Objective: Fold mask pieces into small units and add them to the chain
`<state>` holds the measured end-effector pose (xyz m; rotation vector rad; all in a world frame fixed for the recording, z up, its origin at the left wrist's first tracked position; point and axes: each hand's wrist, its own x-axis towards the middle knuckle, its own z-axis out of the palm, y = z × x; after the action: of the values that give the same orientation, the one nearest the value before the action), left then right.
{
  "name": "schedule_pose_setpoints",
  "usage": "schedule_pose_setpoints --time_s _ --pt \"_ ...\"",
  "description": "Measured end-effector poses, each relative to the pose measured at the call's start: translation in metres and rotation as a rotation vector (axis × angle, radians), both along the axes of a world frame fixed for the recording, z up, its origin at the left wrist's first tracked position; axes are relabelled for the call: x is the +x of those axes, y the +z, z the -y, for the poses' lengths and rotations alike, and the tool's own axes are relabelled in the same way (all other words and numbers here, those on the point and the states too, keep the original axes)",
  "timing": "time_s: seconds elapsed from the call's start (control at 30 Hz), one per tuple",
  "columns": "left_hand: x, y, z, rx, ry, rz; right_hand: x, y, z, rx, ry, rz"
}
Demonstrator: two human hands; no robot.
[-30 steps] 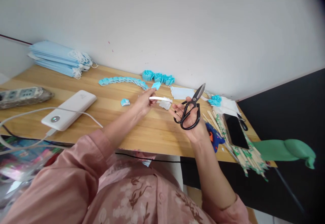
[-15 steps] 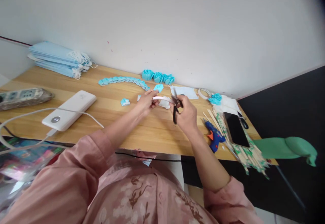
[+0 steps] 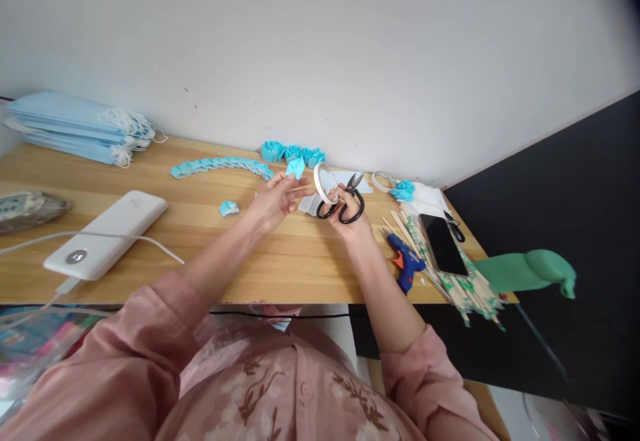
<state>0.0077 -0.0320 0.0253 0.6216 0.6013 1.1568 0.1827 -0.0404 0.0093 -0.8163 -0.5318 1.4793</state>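
My right hand (image 3: 351, 214) grips black scissors (image 3: 349, 202) by the handles, blades pointing up. The same hand props a white tape roll (image 3: 325, 183) upright against the scissors. My left hand (image 3: 277, 200) reaches in from the left. Its fingertips are pinched together at the roll's left rim, apparently on the tape's loose end. A small folded blue piece (image 3: 296, 167) lies just behind the left fingers. Both hands hover over the wooden table (image 3: 200, 254).
The table also carries a blue folded chain (image 3: 220, 164), blue rosettes (image 3: 293, 153), a small blue scrap (image 3: 229, 208), stacked face masks (image 3: 70, 128), a white power bank (image 3: 107, 234) with cable, a blue glue gun (image 3: 405, 259), a phone (image 3: 443, 244), wooden sticks (image 3: 465, 288) and a second tape roll (image 3: 384, 181).
The tape roll passed from my left hand's flat hold to standing upright at my right hand. The scissors swung from open and raised to closed beside the roll. The view shifted left.
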Motion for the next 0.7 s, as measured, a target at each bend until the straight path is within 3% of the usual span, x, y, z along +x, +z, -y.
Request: schedule_pose_setpoints --time_s 0.3,0.4,0.53,0.6,0.7 --pt "0.004 0.003 0.006 0.22 -0.064 -0.075 -0.029 -0.01 -0.001 -0.07 -0.154 0.053" --pt "0.002 0.003 0.004 0.268 -0.034 -0.08 -0.036 -0.015 0.007 -0.048 -0.119 0.27" --pt "-0.003 0.004 0.002 0.288 -0.043 -0.074 -0.021 -0.007 0.013 0.173 -0.225 0.654" --pt "-0.004 0.005 0.004 0.284 -0.084 -0.106 -0.01 0.002 0.013 0.276 -0.173 0.725" --pt "-0.003 0.006 0.008 0.303 -0.201 -0.149 -0.001 0.013 0.015 0.356 0.024 0.744"
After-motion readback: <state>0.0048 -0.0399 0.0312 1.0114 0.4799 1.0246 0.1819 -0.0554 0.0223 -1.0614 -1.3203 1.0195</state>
